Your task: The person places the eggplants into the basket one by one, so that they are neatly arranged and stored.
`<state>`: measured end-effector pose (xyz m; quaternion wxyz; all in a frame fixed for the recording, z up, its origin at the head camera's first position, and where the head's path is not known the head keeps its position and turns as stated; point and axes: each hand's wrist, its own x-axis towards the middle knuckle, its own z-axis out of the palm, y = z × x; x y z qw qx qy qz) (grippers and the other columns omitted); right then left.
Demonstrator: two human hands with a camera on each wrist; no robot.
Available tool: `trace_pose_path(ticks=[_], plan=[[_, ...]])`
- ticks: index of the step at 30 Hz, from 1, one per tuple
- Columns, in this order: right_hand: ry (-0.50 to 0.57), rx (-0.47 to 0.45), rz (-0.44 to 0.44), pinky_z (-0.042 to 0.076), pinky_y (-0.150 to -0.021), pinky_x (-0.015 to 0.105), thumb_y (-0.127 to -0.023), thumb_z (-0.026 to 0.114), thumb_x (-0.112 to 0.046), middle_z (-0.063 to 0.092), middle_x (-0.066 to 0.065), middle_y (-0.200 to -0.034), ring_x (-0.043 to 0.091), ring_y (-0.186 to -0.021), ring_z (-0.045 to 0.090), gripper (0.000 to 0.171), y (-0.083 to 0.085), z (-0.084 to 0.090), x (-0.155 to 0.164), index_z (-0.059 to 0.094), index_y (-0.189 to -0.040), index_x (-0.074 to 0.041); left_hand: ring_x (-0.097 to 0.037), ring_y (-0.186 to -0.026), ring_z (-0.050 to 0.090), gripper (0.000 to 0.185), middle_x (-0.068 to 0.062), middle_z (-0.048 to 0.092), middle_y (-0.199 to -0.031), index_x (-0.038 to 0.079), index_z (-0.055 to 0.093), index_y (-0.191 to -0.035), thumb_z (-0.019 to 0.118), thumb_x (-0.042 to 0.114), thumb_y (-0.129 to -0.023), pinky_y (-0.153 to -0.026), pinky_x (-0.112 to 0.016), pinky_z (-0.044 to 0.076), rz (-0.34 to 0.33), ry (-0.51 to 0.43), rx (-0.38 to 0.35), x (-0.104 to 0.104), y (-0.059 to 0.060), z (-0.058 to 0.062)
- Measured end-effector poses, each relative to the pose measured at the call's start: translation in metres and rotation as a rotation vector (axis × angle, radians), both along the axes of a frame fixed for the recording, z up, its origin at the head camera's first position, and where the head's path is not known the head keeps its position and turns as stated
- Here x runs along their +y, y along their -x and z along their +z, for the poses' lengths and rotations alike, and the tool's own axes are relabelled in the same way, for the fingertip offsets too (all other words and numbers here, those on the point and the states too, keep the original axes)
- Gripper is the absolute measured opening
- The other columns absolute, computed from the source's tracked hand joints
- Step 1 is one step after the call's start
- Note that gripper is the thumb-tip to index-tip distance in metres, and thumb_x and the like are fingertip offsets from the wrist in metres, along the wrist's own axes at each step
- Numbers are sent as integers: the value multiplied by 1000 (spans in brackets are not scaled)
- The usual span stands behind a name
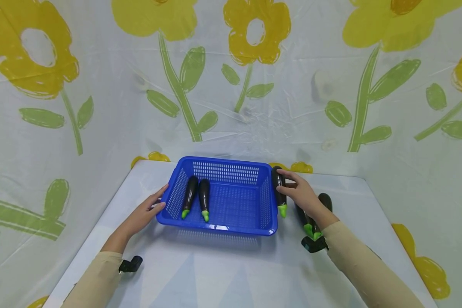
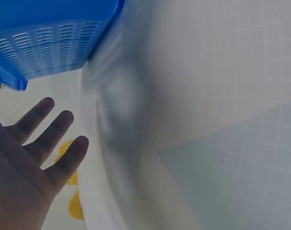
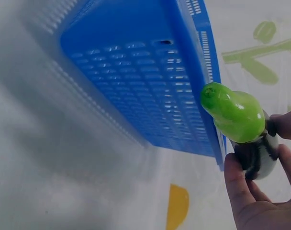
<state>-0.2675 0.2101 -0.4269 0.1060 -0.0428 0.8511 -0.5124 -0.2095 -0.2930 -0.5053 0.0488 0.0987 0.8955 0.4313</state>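
A blue perforated basket stands on the white table, with two dark eggplants with green stems lying in its left half. My right hand grips a third eggplant just outside the basket's right rim; in the right wrist view its green stem points at the camera beside the basket wall. My left hand rests with straight fingers against the basket's left wall; in the left wrist view its fingers are spread below the basket corner.
More eggplants lie on the table right of the basket, partly behind my right forearm. A flowered white cloth forms the walls behind and beside the table. The table's edges lie close on both sides.
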Motion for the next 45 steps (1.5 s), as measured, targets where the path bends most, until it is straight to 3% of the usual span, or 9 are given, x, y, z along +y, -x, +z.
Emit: trace_pose_path(ticks=[17,24,45], plan=[[30,19,27,42,-109,61,-99,68,-25,35,15,-160,41,-136,47,58,6,2,-26,47,-152,-26,-54,-141,35,64,-24,22,-165,27,18,-165,45,39,-108,-102,-73,39,0,8,-1,0,1,-2],[80,43,86,43,-108,59,-99,67,-20,36,18,-159,42,-134,49,58,7,3,-35,45,-153,-20,-53,-140,36,65,-24,23,-165,27,18,-165,46,41,-108,-103,-73,39,10,21,3,0,2,-2],[122,8,91,45,-106,59,-98,68,-22,39,16,-157,41,-134,50,56,20,4,-71,49,-151,-25,-53,-141,35,66,-25,23,-165,27,16,-165,45,42,-108,-102,-73,40,16,34,-5,1,2,-2]])
